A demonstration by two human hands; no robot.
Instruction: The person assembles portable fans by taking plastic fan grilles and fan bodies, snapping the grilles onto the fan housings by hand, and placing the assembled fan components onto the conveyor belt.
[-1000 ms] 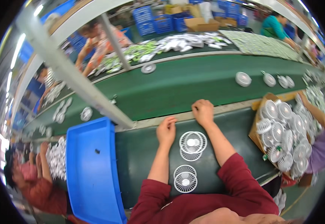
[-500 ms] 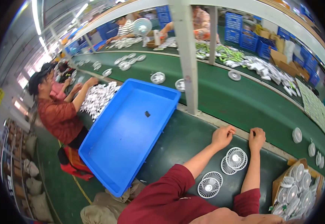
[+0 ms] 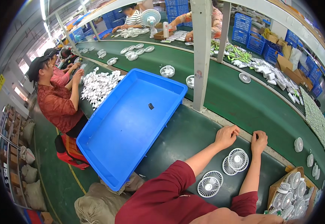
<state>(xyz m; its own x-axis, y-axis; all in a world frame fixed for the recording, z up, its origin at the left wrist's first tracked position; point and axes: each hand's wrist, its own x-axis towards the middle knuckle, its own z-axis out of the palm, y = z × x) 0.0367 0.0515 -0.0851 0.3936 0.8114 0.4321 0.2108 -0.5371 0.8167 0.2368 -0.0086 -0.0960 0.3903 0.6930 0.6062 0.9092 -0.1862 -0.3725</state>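
Evidently, both bare hands are at the pale, narrow ledge (image 3: 219,117) beside the green conveyor belt (image 3: 232,105). The left hand (image 3: 227,136) has its fingers bent loosely toward the thumb; the right hand (image 3: 259,142) curls downward, its fingertips mostly hidden. Neither shows anything held, though I cannot tell whether something small is pinched. Two overlapping pairs of round, white, thin-ribbed fan grilles (image 3: 238,159) lie on the dark green worktop (image 3: 180,129), one pair between the forearms, the other nearer the chest. Such light parts probably handle best singly, lifted by the rim, with overlapping ribs eased apart so they don't snag or bend. As for writing, the grilles show no legible lettering; a yellow sign (image 3: 0,82) at far left carries dark marks too small to read.
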